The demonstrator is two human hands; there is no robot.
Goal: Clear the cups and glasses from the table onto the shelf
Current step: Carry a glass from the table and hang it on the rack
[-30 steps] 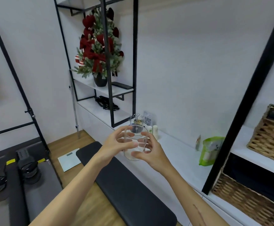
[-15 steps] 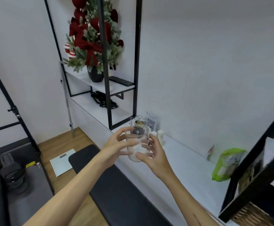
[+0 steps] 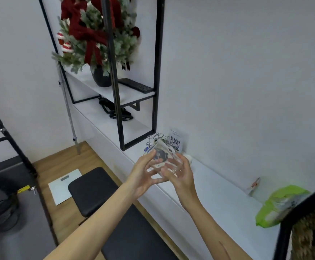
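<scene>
A clear drinking glass (image 3: 164, 158) is held in mid-air between both hands, tilted with its mouth turned up and to the left. My left hand (image 3: 143, 175) cups its left side and my right hand (image 3: 179, 173) grips its right side and base. The glass hangs just above the front of the long white shelf (image 3: 205, 186), in front of a small wire rack (image 3: 155, 138) and a QR-code card (image 3: 175, 142). Fingers hide part of the glass's lower wall.
A black metal frame (image 3: 156, 72) rises from the shelf, with a potted Christmas tree (image 3: 96, 38) and a remote (image 3: 138, 85) on its upper board. A green bag (image 3: 278, 205) lies at the right. A black padded bench (image 3: 100, 192) stands below the shelf.
The glass has tipped from upright to tilted between my hands. The view has swung left and down, so the wicker baskets at the right have left the frame.
</scene>
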